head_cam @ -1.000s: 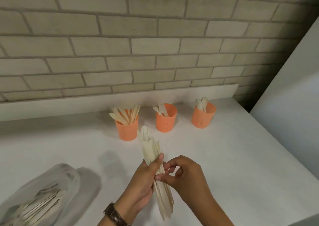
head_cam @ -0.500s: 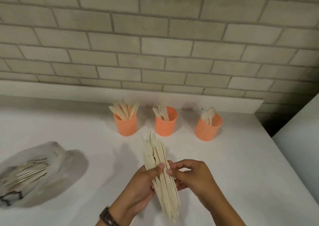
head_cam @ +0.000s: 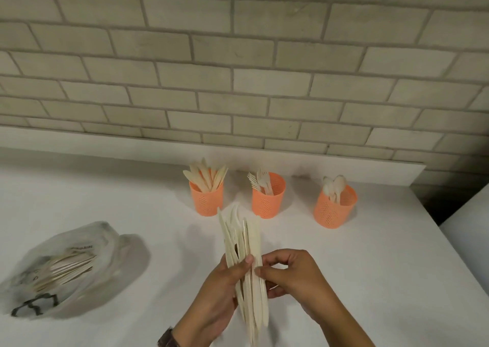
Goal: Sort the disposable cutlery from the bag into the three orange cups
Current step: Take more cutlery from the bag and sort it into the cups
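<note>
Pinching 1 piece at the right edge of the cutlery bundle [head_cam: 244,243], the right hand [head_cam: 293,278] closes thumb and forefinger narrowly. The left hand [head_cam: 219,293] grips the bundle upright above the white counter [head_cam: 370,267], its thumb across the front. Beyond stand 3 orange cups in a row: knife cup [head_cam: 207,201], fork cup [head_cam: 267,203] and spoon cup [head_cam: 333,211]. To the left, well apart, a clear plastic bag [head_cam: 79,267] lies holding more cutlery.
</note>
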`<state>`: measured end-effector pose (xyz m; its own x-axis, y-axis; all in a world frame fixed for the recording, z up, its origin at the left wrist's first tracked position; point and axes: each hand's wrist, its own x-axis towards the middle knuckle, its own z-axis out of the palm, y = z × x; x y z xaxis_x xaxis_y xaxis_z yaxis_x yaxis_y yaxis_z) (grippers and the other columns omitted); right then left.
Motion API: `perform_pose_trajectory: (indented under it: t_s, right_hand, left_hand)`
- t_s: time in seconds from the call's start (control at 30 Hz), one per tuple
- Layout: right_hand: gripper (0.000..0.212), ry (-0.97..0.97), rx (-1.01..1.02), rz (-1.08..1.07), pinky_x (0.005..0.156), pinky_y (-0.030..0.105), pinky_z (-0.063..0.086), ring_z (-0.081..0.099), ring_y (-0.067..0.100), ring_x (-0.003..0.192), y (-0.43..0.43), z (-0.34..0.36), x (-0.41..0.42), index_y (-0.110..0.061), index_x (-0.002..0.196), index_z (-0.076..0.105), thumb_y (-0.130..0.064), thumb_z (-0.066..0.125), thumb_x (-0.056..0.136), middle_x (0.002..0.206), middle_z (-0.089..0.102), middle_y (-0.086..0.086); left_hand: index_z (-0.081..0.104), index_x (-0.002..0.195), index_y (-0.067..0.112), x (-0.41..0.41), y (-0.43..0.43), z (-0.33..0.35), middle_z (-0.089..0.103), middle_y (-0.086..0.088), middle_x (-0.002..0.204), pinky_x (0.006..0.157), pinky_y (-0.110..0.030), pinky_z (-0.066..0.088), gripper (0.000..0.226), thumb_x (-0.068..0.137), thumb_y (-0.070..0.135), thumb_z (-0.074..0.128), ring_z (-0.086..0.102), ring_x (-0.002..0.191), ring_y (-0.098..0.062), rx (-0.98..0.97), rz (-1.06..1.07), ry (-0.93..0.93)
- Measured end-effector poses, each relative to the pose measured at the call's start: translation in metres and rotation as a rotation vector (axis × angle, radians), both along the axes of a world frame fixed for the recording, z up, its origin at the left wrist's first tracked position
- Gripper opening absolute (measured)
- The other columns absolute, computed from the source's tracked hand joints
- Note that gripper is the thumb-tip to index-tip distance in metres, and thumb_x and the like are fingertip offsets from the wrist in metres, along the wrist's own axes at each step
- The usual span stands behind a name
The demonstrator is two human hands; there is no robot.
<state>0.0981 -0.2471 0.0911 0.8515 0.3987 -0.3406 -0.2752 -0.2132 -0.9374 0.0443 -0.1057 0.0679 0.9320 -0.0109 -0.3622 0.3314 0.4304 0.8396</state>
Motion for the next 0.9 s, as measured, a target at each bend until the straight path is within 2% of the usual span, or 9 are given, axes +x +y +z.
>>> perform_pose_trajectory:
  t_s: [0.1,0.27,0.4,0.43,0.53,0.6,0.77,0.83,0.9]
  right_hand:
    - [0.005,-0.008,-0.011,-0.005,0.055,0.029,0.056,0.068,0.02,0.058,0.007,0.001,0.001,-0.004,0.081,0.074,-0.005,0.072,0.076,0.072,0.07,0.004]
    - [0.007,0.03,-0.043,0.016,0.059,0.035,0.059,0.07,0.026,0.064,0.021,-0.003,0.003,-0.002,0.083,0.072,-0.006,0.07,0.077,0.083,0.071,0.01]
    - [0.017,0.02,-0.049,0.044,0.054,0.031,0.058,0.069,0.021,0.064,0.037,-0.005,-0.001,-0.002,0.082,0.073,-0.017,0.077,0.074,0.077,0.071,0.01]
    - [0.019,0.008,-0.058,0.047,0.054,0.031,0.058,0.069,0.02,0.063,0.042,-0.005,-0.002,-0.002,0.081,0.074,-0.019,0.077,0.074,0.076,0.072,0.01]
    - [0.018,-0.024,-0.094,0.065,0.051,0.028,0.055,0.062,0.01,0.053,0.055,-0.007,-0.004,-0.004,0.075,0.076,-0.022,0.079,0.072,0.062,0.069,0.001]
    - [0.018,-0.07,-0.145,0.081,0.046,0.023,0.047,0.051,0.006,0.046,0.061,-0.007,-0.003,-0.009,0.071,0.076,-0.026,0.08,0.07,0.054,0.064,-0.009]
    - [0.016,0.006,-0.026,0.111,0.042,0.023,0.034,0.038,0.013,0.044,0.066,-0.01,0.005,-0.01,0.062,0.069,-0.014,0.074,0.077,0.046,0.049,-0.006]
    - [0.013,0.055,0.037,0.082,0.042,0.023,0.035,0.041,0.013,0.045,0.068,-0.009,0.007,-0.006,0.066,0.068,-0.01,0.072,0.078,0.054,0.048,0.0]
    - [0.005,0.036,0.076,0.035,0.043,0.023,0.042,0.048,0.013,0.046,0.073,-0.005,0.014,-0.001,0.076,0.07,-0.005,0.071,0.078,0.062,0.055,0.005]
  left_hand:
    - [0.053,0.127,0.015,0.001,0.009,0.0,0.07,-0.011,0.113,0.087,-0.038,0.052,0.044,0.086,0.024,0.064,0.067,0.103,-0.028,0.036,0.013,-0.001]
    - [0.055,0.122,0.023,-0.001,0.02,-0.003,0.072,-0.005,0.11,0.069,-0.024,0.054,0.031,0.091,0.017,0.052,0.069,0.1,-0.022,0.105,0.055,0.019]
    - [0.051,0.124,0.024,-0.005,0.032,-0.009,0.068,-0.004,0.115,0.091,-0.038,0.051,0.033,0.092,0.018,0.055,0.065,0.106,-0.023,0.213,0.11,0.022]
    - [0.051,0.123,0.023,-0.005,0.034,-0.01,0.068,-0.004,0.114,0.091,-0.037,0.051,0.032,0.092,0.018,0.055,0.064,0.106,-0.022,0.234,0.116,0.02]
    - [0.053,0.116,0.022,-0.007,0.04,-0.01,0.069,-0.003,0.108,0.073,-0.022,0.053,0.026,0.091,0.015,0.056,0.067,0.097,-0.017,0.271,0.141,0.019]
    - [0.054,0.109,0.024,-0.009,0.044,-0.008,0.068,0.0,0.106,0.069,-0.016,0.048,0.021,0.092,0.012,0.055,0.065,0.096,-0.011,0.289,0.167,0.005]
    - [0.055,0.114,0.012,-0.015,0.064,-0.01,0.068,-0.006,0.105,0.071,-0.026,0.049,0.021,0.093,0.012,0.053,0.067,0.094,-0.018,0.235,0.259,0.025]
    - [0.056,0.113,0.012,-0.016,0.074,-0.011,0.068,-0.005,0.103,0.072,-0.031,0.051,0.02,0.094,0.012,0.052,0.067,0.094,-0.023,0.166,0.292,0.054]
    - [0.057,0.111,0.013,-0.017,0.085,-0.01,0.068,-0.005,0.099,0.081,-0.039,0.051,0.018,0.094,0.01,0.051,0.066,0.095,-0.027,0.11,0.326,0.072]
